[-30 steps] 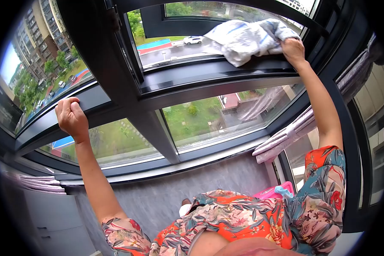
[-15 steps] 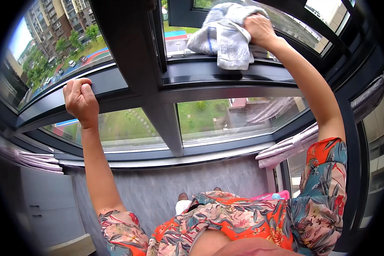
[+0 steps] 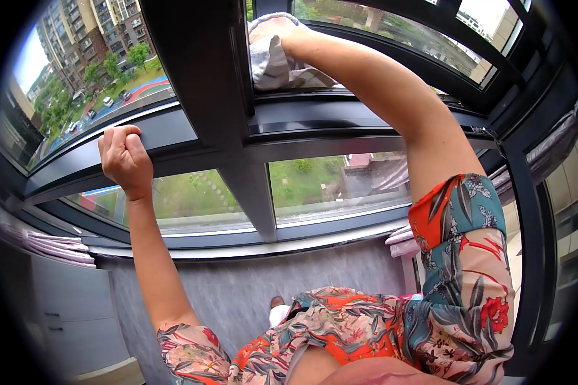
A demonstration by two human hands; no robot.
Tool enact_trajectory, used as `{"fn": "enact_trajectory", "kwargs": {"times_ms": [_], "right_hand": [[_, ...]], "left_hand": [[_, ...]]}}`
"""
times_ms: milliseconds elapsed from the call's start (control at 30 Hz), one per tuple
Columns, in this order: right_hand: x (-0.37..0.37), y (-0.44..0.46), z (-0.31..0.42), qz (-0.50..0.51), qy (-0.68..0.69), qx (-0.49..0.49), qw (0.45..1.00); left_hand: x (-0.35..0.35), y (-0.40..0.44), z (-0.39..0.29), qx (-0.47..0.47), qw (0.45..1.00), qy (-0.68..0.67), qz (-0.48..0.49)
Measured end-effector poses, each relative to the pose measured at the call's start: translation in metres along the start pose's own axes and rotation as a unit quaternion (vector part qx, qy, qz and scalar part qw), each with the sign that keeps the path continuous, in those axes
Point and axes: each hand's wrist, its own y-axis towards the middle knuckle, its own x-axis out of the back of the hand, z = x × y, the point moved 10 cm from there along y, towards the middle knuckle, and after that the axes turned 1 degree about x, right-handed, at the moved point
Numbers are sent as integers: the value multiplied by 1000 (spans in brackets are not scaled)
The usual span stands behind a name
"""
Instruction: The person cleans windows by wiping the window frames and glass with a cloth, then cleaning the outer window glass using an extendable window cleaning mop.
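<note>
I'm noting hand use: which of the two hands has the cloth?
The right hand, higher in the picture, holds the whitish cloth; the left hand has no cloth, closed on the dark window frame.

"From where we stand, which way is open?"
"Along the ledge (image 3: 324, 119): a passable strip runs rightward from the cloth (image 3: 268, 67), beneath the right forearm (image 3: 372, 74)."
"And leftward?"
"Obstructed. The dark post (image 3: 215, 70) rises just beside the cloth and right hand (image 3: 275, 29), separating the two hands; the left hand (image 3: 127, 157), closed, occupies part of the crossbar (image 3: 167, 127) beyond."
"Outward and below?"
"Outward, the open sash (image 3: 379, 25) bounds the gap; below, the glass pane (image 3: 331, 183) bars passage."
</note>
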Motion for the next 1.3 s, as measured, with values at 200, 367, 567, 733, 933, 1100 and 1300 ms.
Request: {"fn": "enact_trajectory", "kwargs": {"times_ms": [200, 367, 567, 733, 933, 1100, 1300], "right_hand": [[-62, -13, -42, 66, 101, -46, 992], [-116, -61, -101, 213, 22, -183, 960], [-83, -157, -126, 120, -17, -204, 971], [-75, -221, -154, 128, 56, -305, 942], [-28, -291, -189, -171, 13, -420, 891], [-35, -426, -246, -418, 345, -534, 649], [-46, -494, -254, -537, 570, -485, 389]], "left_hand": [[-1, 1, 2, -6, 1000, -2, -2], [0, 0, 2, -6, 1000, 3, -3], [-5, -2, 6, -23, 1000, 0, 11], [-12, -6, 13, -1, 999, 6, 33], [-15, -7, 19, -7, 999, 23, 43], [-22, -14, 39, 13, 998, 37, 56], [-22, -13, 41, 17, 998, 39, 56]]}}
